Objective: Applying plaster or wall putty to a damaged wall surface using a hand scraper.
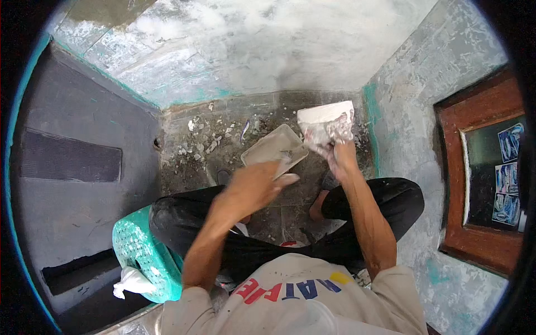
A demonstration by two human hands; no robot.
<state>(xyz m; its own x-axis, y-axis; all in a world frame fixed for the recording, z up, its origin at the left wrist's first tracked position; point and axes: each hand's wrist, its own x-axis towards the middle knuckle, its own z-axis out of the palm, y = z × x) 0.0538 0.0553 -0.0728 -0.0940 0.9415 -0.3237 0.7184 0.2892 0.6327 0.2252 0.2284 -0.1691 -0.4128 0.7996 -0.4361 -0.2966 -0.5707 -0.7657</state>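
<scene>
A shallow beige rectangular tray (270,146) lies ahead of my knees, tilted in view. My left hand (251,187), slightly blurred, is closed at its near rim, fingers over the edge and thumb outside. Something small and whitish beside those fingers is too unclear to name. To the right, my right hand (339,159) grips a wide flat putty scraper (325,121) by its narrow near end. White putty smears its broad face, and its left corner is close to the tray. Whether the two touch I cannot tell.
Pale flakes and debris (206,142) litter the dark floor. A patchy white wall (251,50) stands ahead. At left are a grey panel (72,123) and a green plastic stool (153,251) with a white bag (134,281). A wood-framed window (453,167) is at right.
</scene>
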